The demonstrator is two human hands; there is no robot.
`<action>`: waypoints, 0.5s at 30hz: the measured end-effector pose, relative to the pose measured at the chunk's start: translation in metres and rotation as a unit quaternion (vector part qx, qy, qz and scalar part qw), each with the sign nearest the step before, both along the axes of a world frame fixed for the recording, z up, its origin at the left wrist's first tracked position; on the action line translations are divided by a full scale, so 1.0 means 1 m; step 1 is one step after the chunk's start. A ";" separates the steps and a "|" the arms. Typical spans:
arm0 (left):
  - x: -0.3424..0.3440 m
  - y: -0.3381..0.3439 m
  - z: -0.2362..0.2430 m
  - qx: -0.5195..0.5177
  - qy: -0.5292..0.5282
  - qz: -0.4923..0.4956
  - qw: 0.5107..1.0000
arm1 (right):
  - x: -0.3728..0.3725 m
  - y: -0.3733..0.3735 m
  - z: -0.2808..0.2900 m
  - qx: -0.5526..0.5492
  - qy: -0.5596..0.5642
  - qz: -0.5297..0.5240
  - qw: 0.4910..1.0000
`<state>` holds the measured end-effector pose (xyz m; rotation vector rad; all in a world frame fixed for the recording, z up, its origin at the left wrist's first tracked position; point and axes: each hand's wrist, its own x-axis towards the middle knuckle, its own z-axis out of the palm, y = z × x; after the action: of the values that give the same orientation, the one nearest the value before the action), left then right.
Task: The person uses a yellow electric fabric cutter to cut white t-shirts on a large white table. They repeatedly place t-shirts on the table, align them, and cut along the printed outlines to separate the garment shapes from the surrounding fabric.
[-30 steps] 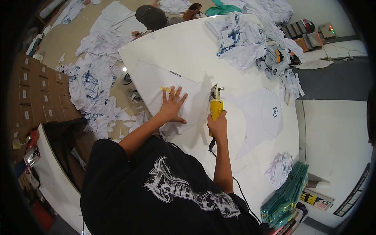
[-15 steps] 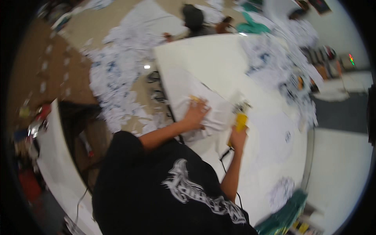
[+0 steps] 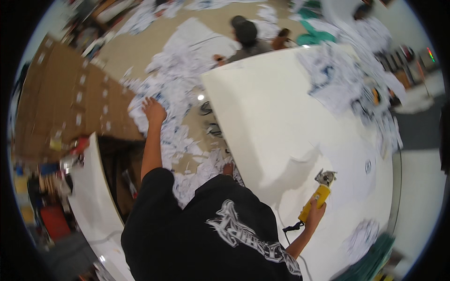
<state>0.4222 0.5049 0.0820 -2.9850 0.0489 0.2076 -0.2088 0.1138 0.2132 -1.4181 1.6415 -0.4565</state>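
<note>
My right hand is closed round the yellow body of an electric rotary cloth cutter. The cutter's round metal head points away from me over the white table, and a dark cord trails from its near end. Beside its head lies white cloth with a small dark print. Far out to the left, off the table, my left hand is stretched over a heap of white and blue cloth scraps on the floor. Its fingers are apart, and I see nothing in them.
Crumpled white and blue cloth covers the table's far right. Another person in a dark cap is low beyond the far edge. A large brown cardboard sheet stands at the left, near a white-topped table. Green plastic lies near right.
My left hand has left the table and swung out left over the scraps. The white cloth it pressed on is gone from the table's left part. The cutter has moved nearer and right.
</note>
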 end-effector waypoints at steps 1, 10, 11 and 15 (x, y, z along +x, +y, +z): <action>-0.014 -0.025 0.017 -0.036 -0.006 -0.038 0.999 | -0.020 0.006 0.000 -0.008 -0.007 -0.013 1.000; -0.219 -0.415 -0.077 -0.292 -0.033 -0.501 0.814 | -0.103 0.006 -0.021 0.005 -0.145 -0.232 0.962; -0.261 -0.461 -0.077 -0.294 -0.021 -0.543 0.786 | -0.114 0.006 -0.031 0.003 -0.152 -0.251 0.956; -0.422 -0.611 -0.067 -0.316 0.064 -0.627 0.710 | -0.159 0.008 -0.050 -0.003 -0.170 -0.327 0.930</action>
<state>0.0002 -0.1066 0.0155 -2.6244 2.4293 0.2254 -0.3674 0.1221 0.1631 -0.7018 1.7839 -1.0229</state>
